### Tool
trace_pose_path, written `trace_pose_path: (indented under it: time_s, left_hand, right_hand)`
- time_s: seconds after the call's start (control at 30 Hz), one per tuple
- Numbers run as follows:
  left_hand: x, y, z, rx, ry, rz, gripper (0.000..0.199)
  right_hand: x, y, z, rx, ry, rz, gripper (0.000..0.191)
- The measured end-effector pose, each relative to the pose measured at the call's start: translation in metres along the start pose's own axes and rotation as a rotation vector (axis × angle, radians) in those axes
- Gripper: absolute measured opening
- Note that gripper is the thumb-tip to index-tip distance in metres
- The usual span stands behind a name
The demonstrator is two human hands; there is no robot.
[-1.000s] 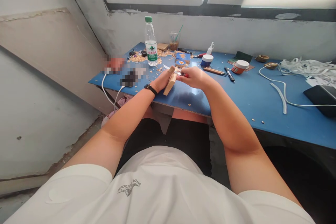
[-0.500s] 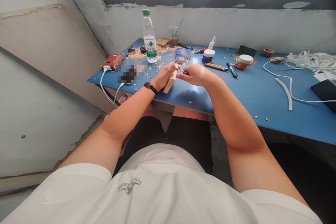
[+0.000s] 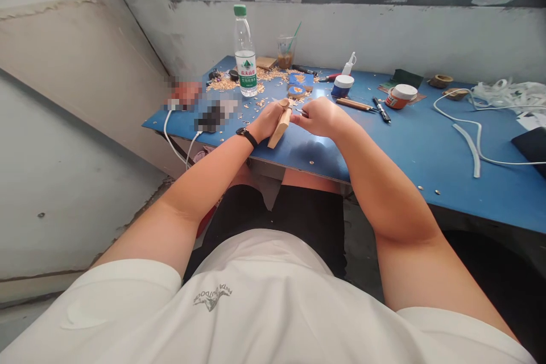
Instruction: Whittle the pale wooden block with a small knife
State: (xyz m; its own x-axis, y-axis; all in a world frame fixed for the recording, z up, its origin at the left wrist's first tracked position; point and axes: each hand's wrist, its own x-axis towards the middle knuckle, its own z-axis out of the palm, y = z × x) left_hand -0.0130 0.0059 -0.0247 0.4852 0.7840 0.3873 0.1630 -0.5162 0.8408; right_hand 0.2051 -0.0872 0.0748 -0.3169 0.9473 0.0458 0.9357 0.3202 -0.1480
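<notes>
My left hand (image 3: 267,120) is wrapped round a pale block of wood (image 3: 279,129), held tilted above the near edge of the blue table. In my closed right hand (image 3: 321,118) is a small carving knife (image 3: 302,112); most of it is hidden by the fingers, and only a bit of its metal shows. The knife's tip is close to the upper end of the wood. Just beyond the hands lie a round wooden piece with a blue top (image 3: 297,91) and a blue square with an orange pattern (image 3: 301,78).
Wood shavings (image 3: 222,83) lie around a water bottle (image 3: 247,71). A cup with a straw (image 3: 285,57) stands behind. To the right are a white-lidded blue jar (image 3: 342,86), wooden-handled tools (image 3: 355,104), a black pen (image 3: 381,110), an orange jar (image 3: 400,97) and white cables (image 3: 480,136).
The knife and my right hand have drawn slightly away from the wood's upper end. The whole view has shifted a little; my left hand keeps its hold.
</notes>
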Motion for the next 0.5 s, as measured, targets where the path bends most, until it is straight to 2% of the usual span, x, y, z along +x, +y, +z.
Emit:
trace_pose_path:
  time_s: [0.1, 0.23, 0.37, 0.5]
  left_hand:
    - [0.001, 0.001, -0.004, -0.008, -0.045, -0.029, 0.075]
    - [0.005, 0.001, -0.002, -0.048, 0.007, -0.055, 0.068]
    - [0.004, 0.008, 0.000, -0.130, 0.020, -0.109, 0.082]
    - [-0.001, 0.016, 0.000, -0.148, 0.016, -0.155, 0.093]
  right_hand:
    - [0.005, 0.004, 0.007, 0.026, 0.024, 0.031, 0.067]
    - [0.012, 0.009, 0.016, 0.063, 0.077, 0.052, 0.075]
    - [0.017, 0.012, 0.019, 0.097, 0.104, 0.076, 0.087]
    - [0.017, 0.013, 0.016, 0.114, 0.057, 0.121, 0.090]
